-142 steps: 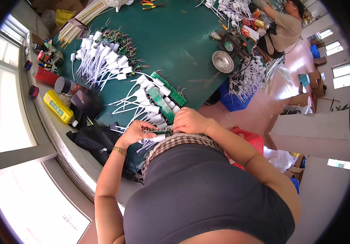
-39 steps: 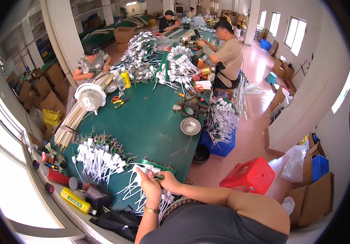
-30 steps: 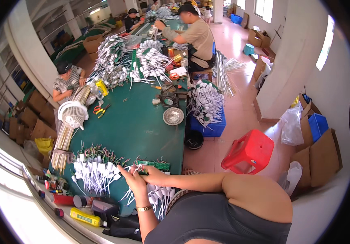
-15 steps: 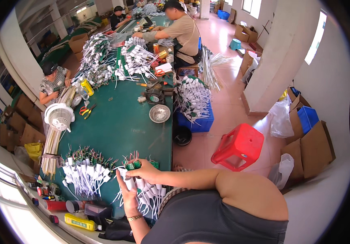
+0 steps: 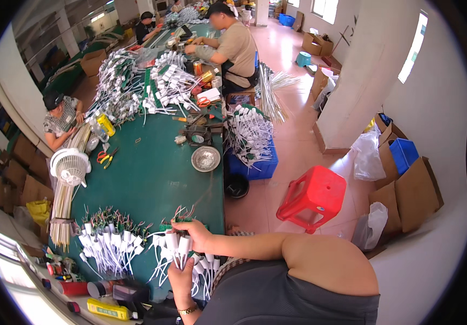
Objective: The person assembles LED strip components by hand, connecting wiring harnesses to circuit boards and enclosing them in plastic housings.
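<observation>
My right hand (image 5: 196, 236) is closed round the top of a bunch of white cylindrical lamp holders (image 5: 177, 245), near the green circuit boards (image 5: 166, 223) with thin red wires. Below it, my left hand (image 5: 181, 277), with a bracelet at the wrist, grips the white cables under the same bunch. More white parts on cables (image 5: 207, 268) lie beside and behind my hands at the table's near edge. To the left, a fanned pile of similar parts with boards and wires (image 5: 113, 244) rests on the green tabletop (image 5: 146, 179).
A metal bowl (image 5: 205, 159), pliers (image 5: 108, 158) and a white fan (image 5: 71, 167) lie farther up the table. Large heaps of parts (image 5: 117, 81) fill its far half, where co-workers sit. A red stool (image 5: 314, 197) and a blue crate (image 5: 255, 165) stand on the right.
My left hand has gone from spread fingers beside the bunch to closing round its cables below. The right hand has moved slightly down, and more white cylinders show together. The whole view has shifted slightly.
</observation>
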A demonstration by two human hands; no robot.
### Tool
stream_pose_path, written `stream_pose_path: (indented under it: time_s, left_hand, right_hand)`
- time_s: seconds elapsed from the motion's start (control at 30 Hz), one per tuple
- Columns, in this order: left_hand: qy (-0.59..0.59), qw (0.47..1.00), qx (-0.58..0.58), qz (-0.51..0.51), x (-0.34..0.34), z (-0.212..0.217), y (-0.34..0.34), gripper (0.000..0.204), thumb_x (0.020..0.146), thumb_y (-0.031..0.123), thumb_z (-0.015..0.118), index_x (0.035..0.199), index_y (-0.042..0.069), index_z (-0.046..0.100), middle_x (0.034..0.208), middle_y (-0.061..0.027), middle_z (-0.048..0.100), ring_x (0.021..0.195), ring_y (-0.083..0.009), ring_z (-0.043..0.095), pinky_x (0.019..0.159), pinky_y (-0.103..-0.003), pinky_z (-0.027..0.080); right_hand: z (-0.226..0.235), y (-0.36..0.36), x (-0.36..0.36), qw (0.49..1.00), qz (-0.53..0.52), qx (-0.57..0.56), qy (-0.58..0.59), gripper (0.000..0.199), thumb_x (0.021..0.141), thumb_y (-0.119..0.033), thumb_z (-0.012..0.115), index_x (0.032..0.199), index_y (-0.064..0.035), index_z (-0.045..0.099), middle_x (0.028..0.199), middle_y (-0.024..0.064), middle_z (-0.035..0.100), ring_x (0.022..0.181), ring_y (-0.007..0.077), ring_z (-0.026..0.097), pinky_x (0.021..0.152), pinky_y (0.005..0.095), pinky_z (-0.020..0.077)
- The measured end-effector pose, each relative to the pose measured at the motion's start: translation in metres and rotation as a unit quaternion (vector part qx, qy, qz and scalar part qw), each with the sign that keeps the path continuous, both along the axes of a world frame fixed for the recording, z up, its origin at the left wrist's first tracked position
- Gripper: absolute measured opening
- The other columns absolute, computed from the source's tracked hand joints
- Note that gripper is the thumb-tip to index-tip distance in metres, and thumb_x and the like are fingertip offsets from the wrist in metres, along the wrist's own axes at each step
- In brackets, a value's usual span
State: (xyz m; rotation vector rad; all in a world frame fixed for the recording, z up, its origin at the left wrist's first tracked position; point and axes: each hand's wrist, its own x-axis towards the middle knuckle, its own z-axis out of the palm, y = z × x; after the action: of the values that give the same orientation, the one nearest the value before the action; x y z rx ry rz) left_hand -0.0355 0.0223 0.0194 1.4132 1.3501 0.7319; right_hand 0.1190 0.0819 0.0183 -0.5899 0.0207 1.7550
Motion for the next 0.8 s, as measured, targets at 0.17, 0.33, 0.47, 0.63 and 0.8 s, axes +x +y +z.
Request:
stream_pose_path:
  time_s: [0.17,0.33,0.47,0.63,0.8]
  left_hand:
    - [0.098,0.992,0.035,-0.076,-0.025,0.07,0.003,0.023,0.086,0.02,0.062,0.091,-0.002,0.062,0.064,-0.0137,0.06,0.055,-0.0159,0.052,0.053,-0.033,0.042]
    - [0.158,0.982,0.092,-0.046,-0.078,0.07,0.05,0.026,0.092,0.021,0.053,0.078,0.0,0.059,0.06,-0.0164,0.053,0.051,-0.0226,0.047,0.051,-0.036,0.038]
    - [0.134,0.982,0.118,0.055,-0.123,0.061,0.11,0.026,0.094,0.022,0.052,0.083,-0.001,0.059,0.056,-0.0075,0.048,0.052,-0.0148,0.042,0.051,-0.033,0.036]
    - [0.104,0.959,0.239,0.116,-0.181,0.046,0.206,0.026,0.094,0.017,0.053,0.114,0.003,0.063,0.06,-0.0016,0.051,0.053,-0.0081,0.04,0.048,-0.028,0.035]
    - [0.267,0.915,0.246,0.174,-0.256,-0.023,0.258,0.032,0.087,0.011,0.061,0.119,0.009,0.063,0.071,-0.0096,0.063,0.062,-0.0209,0.059,0.063,-0.033,0.048]
  right_hand:
    - [-0.026,0.011,-0.006,0.987,0.096,0.017,0.131,0.018,0.088,-0.021,0.061,0.1,-0.0068,0.06,0.094,0.0098,0.065,0.088,0.0242,0.063,0.083,0.0414,0.05]
    - [-0.038,0.007,-0.025,0.971,0.155,0.036,0.18,0.028,0.087,-0.022,0.063,0.114,-0.0145,0.056,0.119,0.0082,0.055,0.117,0.0266,0.049,0.098,0.0468,0.0374]
    - [-0.048,-0.002,-0.031,0.979,0.194,0.067,-0.019,0.028,0.089,-0.021,0.06,0.116,-0.0161,0.057,0.124,0.0094,0.053,0.124,0.0271,0.043,0.096,0.043,0.0377]
    - [-0.069,-0.018,-0.02,0.919,0.288,0.028,-0.268,0.027,0.09,-0.018,0.057,0.115,-0.0079,0.054,0.101,0.0053,0.06,0.101,0.0182,0.059,0.084,0.031,0.0444]
    - [-0.078,-0.028,0.002,0.924,0.2,0.028,-0.324,0.015,0.091,-0.012,0.053,0.104,-0.0057,0.057,0.082,0.0024,0.061,0.076,0.0118,0.06,0.067,0.0234,0.0447]
